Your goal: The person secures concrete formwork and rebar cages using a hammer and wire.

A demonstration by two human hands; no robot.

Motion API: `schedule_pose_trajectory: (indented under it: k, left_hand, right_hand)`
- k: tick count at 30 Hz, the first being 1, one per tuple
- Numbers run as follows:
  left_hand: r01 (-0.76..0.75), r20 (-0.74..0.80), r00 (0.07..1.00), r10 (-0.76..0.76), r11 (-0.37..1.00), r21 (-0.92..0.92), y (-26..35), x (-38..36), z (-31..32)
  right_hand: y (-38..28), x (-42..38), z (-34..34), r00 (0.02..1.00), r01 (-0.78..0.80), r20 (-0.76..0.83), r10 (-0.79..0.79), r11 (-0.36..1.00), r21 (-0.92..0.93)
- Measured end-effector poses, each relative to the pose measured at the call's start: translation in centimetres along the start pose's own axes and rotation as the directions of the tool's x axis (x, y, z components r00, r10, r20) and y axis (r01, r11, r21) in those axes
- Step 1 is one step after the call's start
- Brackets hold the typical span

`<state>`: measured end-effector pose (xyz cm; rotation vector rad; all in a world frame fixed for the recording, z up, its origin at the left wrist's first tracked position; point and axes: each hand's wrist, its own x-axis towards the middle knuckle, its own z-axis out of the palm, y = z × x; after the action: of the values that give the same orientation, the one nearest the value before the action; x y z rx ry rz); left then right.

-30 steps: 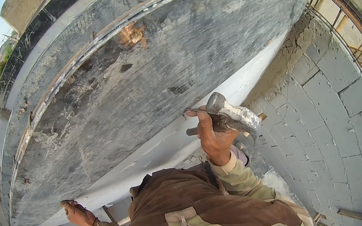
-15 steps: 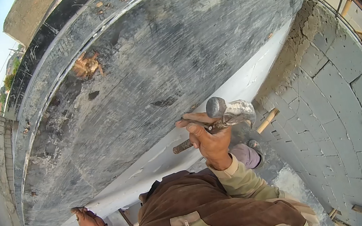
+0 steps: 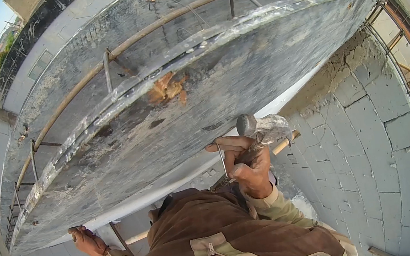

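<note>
Along the lower edge of the long grey panel (image 3: pixel 209 85), the person's left hand (image 3: pixel 88 243) is right up at the rim, fingers curled, though whether they're clamped on it I can't tell. And over on the right, near that same panel, the right hand (image 3: pixel 250 166) has its fingers wrapped round a hammer (image 3: pixel 268 125), with a thin nail (image 3: pixel 222 160) in the same hand! Beyond the panel runs a steel bar (image 3: pixel 207 0); off right, a block wall (image 3: pixel 361 147).

The right hand (image 3: pixel 253 172) hides part of the hammer (image 3: pixel 273 127) — its mid-handle — and the view's bottom edge cuts off the brown jacket (image 3: pixel 198 224).
</note>
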<state>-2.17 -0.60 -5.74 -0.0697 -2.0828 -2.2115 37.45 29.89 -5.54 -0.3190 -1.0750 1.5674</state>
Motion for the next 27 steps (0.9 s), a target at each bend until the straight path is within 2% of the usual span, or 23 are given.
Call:
schedule_pose_trajectory:
  k: [1, 6, 8, 10, 12, 14, 15, 17, 19, 22, 24, 25, 27]
  left_hand:
    - [-0.003, 0.006, 1.000, 0.003, 1.000, -0.014, 0.0, 0.3, -0.1]
    - [0.000, -0.004, 1.000, -0.001, 0.999, -0.038, -0.7, 1.1, -0.5]
    - [0.003, -0.014, 1.000, -0.003, 1.000, -0.025, -0.9, 1.2, -1.2]
    - [0.039, 0.088, 0.996, -0.033, 0.998, -0.058, -1.1, 1.9, -2.1]
    - [0.046, 0.078, 0.996, -0.041, 0.997, -0.061, -0.9, 1.6, -2.0]
    - [0.056, 0.073, 0.996, -0.051, 0.997, -0.061, -0.7, 1.5, -1.7]
    - [0.040, 0.054, 0.998, -0.037, 0.998, -0.050, -0.9, 1.5, -1.7]
    - [0.023, 0.033, 0.999, -0.022, 0.999, -0.044, -1.1, 1.6, -1.5]
    - [-0.013, 0.051, 0.999, 0.017, 0.997, -0.071, -1.1, 1.4, -1.4]
    - [0.023, 0.053, 0.998, -0.020, 0.997, -0.070, -0.4, 0.8, -1.1]
    - [0.009, 0.030, 1.000, -0.007, 0.997, -0.072, -0.3, 0.4, -0.5]
    - [-0.008, 0.011, 1.000, 0.009, 0.997, -0.071, -0.2, 0.4, -0.3]
    - [-0.001, 0.006, 1.000, 0.001, 0.998, -0.061, -0.2, 0.3, -0.2]
  right_hand:
    - [-0.3, -0.1, 0.1, 0.998, -0.065, -0.020, 0.066, 0.997, 0.030]
    - [-0.5, -0.6, -0.4, 0.992, -0.118, 0.042, 0.115, 0.991, 0.060]
    - [0.2, -1.0, -0.6, 0.996, -0.084, 0.030, 0.086, 0.994, -0.070]
    - [0.4, -1.2, -0.8, 0.995, -0.093, 0.040, 0.095, 0.994, -0.065]
    - [1.0, -1.4, -1.0, 0.994, -0.095, 0.046, 0.097, 0.994, -0.058]
    - [1.9, -1.5, -0.8, 0.999, 0.034, 0.001, -0.034, 0.999, -0.008]
    - [1.7, -1.7, -0.9, 0.999, 0.034, 0.003, -0.034, 0.999, -0.009]
    - [0.4, -1.5, -0.3, 0.992, 0.038, -0.124, -0.031, 0.998, 0.057]
    - [-0.5, -1.2, -0.7, 0.992, 0.038, -0.123, -0.027, 0.996, 0.085]
    - [-1.9, -1.0, 0.1, 0.987, 0.011, -0.158, 0.008, 0.993, 0.118]
    - [-2.5, -1.1, 0.5, 0.975, -0.045, -0.206, 0.077, 0.987, 0.156]
    - [-2.5, -1.1, 0.5, 0.974, -0.046, -0.212, 0.079, 0.987, 0.154]
    - [-2.5, -1.0, 0.3, 0.983, -0.010, -0.182, 0.016, 0.999, 0.035]
